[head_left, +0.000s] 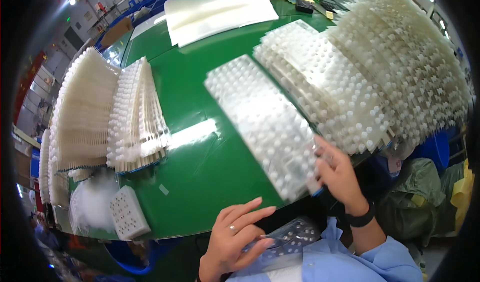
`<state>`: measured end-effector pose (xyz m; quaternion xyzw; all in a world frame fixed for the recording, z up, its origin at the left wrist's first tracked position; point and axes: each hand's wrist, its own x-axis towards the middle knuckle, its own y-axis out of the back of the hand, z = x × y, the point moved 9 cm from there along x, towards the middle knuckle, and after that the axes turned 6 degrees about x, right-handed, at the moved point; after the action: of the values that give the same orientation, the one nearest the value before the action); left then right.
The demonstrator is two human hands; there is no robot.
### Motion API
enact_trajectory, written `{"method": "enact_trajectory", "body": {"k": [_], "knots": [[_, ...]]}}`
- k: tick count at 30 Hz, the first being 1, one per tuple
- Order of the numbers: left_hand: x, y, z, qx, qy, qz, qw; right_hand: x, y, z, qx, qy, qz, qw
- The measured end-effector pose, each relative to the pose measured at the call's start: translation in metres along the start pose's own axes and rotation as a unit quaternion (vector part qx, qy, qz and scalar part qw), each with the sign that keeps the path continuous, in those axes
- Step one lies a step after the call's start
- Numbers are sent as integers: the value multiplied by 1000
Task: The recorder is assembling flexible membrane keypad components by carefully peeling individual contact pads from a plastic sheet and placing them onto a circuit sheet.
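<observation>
We find the clear bumpy tray (265, 122) on the green table (187, 167), its near end close to the table's front edge. Its long axis slants from far left to near right, so from our right hand (342, 174) it stretches away and leftward. That hand is the nearer one, at the tray's near right corner, fingers and thumb bent in and seemingly pinching the edge. Our left hand (232, 239) is apart from the tray, nearer our body, with two fingers stretched out and the others curled beside a clear dotted plastic piece (295, 237); we cannot tell whether it grips that piece. The tray's rounded pockets show, but glare keeps us from telling whether they are filled. Right of the tray lean overlapping trays (320, 77); well left of it stand two fanned stacks (85, 112), with a white block (129, 213) dotted with dark holes nearer us. Right of the tray, below table level, we see a blue bin (436, 149) and grey-green bags (420, 192), contents unclear.
</observation>
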<state>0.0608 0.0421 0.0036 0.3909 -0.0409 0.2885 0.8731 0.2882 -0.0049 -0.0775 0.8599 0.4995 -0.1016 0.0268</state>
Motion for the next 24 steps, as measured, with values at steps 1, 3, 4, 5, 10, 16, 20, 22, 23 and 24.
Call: {"method": "enact_trajectory", "body": {"k": [1,3,4,5,10,16,20,22,23,24], "knots": [[10,-5,1,14,-12,-15,1000,-11,-5,2,11,-17,-20,1000],[27,-16,1,38,-37,-46,998,-36,-9,5,54,-47,-44,996],[32,-26,-7,43,-30,-70,996,-51,4,1,75,-18,29,997],[32,-32,-12,33,-22,-78,996,-69,17,2,96,12,102,990],[21,-44,-8,-8,-6,-98,995,-117,49,74,239,-82,122,960],[4,-56,9,-23,-34,-124,991,-101,14,52,108,-74,21,991],[-6,-35,3,-76,12,-33,996,-87,28,13,39,33,54,997],[-14,-10,10,-41,4,47,998,-81,38,-16,88,110,92,986],[-22,-5,1,-47,29,46,997,-77,44,-29,122,80,99,984],[-24,2,0,-41,36,56,997,-73,64,-32,121,79,146,979]]}}
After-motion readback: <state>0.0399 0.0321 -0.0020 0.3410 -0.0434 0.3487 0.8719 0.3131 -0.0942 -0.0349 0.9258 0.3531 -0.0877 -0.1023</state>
